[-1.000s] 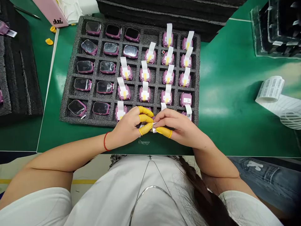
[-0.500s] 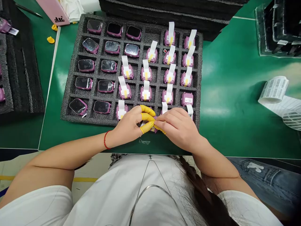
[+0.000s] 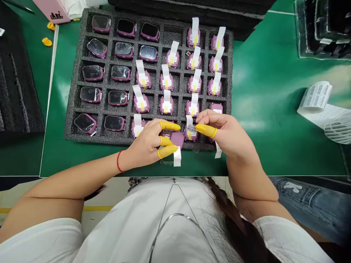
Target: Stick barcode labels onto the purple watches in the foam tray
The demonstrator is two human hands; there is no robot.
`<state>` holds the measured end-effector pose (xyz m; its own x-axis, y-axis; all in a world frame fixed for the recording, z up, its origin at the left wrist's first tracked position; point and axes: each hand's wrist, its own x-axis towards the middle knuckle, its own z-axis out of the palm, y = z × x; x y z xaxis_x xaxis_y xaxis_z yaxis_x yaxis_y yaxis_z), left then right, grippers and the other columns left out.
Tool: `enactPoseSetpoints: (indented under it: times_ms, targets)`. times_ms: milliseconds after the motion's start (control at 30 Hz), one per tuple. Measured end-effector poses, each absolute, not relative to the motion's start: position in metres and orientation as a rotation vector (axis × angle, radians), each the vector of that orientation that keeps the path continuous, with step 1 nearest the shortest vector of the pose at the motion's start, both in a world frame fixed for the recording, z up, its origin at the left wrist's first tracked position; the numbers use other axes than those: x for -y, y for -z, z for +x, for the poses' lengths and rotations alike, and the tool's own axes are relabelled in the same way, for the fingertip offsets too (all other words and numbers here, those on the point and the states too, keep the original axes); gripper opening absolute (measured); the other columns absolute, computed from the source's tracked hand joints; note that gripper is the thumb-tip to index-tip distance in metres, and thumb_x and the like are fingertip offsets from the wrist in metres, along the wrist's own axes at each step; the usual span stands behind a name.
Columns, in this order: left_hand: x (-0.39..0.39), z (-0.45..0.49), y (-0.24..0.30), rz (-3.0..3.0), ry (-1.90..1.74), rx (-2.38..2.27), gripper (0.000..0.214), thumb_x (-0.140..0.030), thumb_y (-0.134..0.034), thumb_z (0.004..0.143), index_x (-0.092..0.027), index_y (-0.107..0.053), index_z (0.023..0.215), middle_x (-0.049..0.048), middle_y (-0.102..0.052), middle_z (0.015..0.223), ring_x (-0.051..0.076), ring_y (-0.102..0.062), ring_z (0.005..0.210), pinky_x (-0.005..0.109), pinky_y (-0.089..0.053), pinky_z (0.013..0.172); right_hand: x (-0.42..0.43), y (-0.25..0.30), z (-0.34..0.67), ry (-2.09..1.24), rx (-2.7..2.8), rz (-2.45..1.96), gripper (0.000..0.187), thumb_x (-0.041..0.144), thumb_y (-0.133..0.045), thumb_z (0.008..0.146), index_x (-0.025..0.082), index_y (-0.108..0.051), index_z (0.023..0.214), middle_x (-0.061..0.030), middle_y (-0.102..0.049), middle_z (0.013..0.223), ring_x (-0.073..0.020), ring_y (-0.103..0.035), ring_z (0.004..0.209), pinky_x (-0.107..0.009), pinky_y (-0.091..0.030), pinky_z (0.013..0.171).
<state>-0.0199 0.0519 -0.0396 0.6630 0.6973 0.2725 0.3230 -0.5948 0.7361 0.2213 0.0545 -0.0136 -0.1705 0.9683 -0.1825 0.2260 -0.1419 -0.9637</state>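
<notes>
Gripping the purple device (image 3: 178,139), your left hand (image 3: 150,141) presumably steadies it while your right hand (image 3: 225,134) pinches a label (image 3: 191,128) edgewise.

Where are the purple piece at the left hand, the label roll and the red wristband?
Purple piece (image 3: 178,139): head view, middle of its plain face.
Label roll (image 3: 314,97): head view, its printed outer side.
Red wristband (image 3: 118,162): head view, middle of its visible curve.

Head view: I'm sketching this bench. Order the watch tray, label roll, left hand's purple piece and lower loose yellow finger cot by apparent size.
Largest to smallest:
1. Watch tray
2. Label roll
3. Purple piece
4. Yellow finger cot
</notes>
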Motion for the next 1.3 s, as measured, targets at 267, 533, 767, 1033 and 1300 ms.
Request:
enactPoseSetpoints:
  times_ms: [267, 533, 767, 1033, 1300]
  targets:
    - [-0.051, -0.016, 0.044, 2.277, -0.603, -0.908, 0.052, -0.040, -0.075, 0.081, -0.019, -0.049, 0.121, 0.0102, -0.061, 0.126, 0.024, -0.054, 0.121, 0.043, -0.040, 0.106, -0.050, 0.017, 0.214, -1.417, 1.530, -1.359, 0.020, 0.033, -0.073, 0.079, 0.020, -0.065, 0.066, -0.0036, -0.060, 0.087, -0.0166, -0.057, 0.083, -0.035, -0.048, 0.078]
    - [-0.052, -0.017, 0.040, 2.333, -0.503, -0.823, 0.061, -0.054, -0.065, 0.085, -0.020, -0.044, 0.131, 0.0107, -0.060, 0.128, 0.026, -0.051, 0.125, 0.049, -0.027, 0.115, -0.043, 0.021, 0.207, -1.294, 1.741, -1.386, 0.015, 0.028, -0.069, 0.081, 0.021, -0.065, 0.069, -0.0051, -0.063, 0.095, -0.0218, -0.055, 0.097, -0.045, -0.043, 0.093]
    - [-0.052, -0.008, 0.042, 2.318, -0.565, -0.941, 0.029, -0.038, -0.061, 0.092, -0.020, -0.058, 0.114, 0.0071, -0.066, 0.118, 0.023, -0.056, 0.117, 0.043, -0.033, 0.107, -0.044, 0.014, 0.209, -1.310, 1.644, -1.365, 0.013, 0.024, -0.067, 0.082, 0.021, -0.063, 0.070, -0.0045, -0.062, 0.092, -0.0209, -0.058, 0.095, -0.043, -0.045, 0.092]
    - [-0.062, -0.017, 0.039, 2.353, -0.464, -0.792, 0.043, -0.042, -0.072, 0.083, -0.024, -0.059, 0.119, 0.0070, -0.063, 0.126, 0.026, -0.055, 0.120, 0.046, -0.032, 0.107, -0.042, 0.020, 0.207, -1.274, 1.802, -1.395, 0.016, 0.028, -0.067, 0.083, 0.021, -0.063, 0.069, -0.0050, -0.062, 0.094, -0.0218, -0.054, 0.095, -0.044, -0.042, 0.092]
    - [-0.058, -0.022, 0.037, 2.431, -0.446, -0.811, 0.046, -0.039, -0.073, 0.082, -0.021, -0.059, 0.121, 0.0083, -0.062, 0.117, 0.026, -0.054, 0.112, 0.044, -0.039, 0.099, -0.044, 0.017, 0.208, -1.331, 1.742, -1.388, 0.015, 0.024, -0.068, 0.082, 0.020, -0.063, 0.068, -0.0056, -0.061, 0.094, -0.0220, -0.054, 0.096, -0.044, -0.042, 0.090]
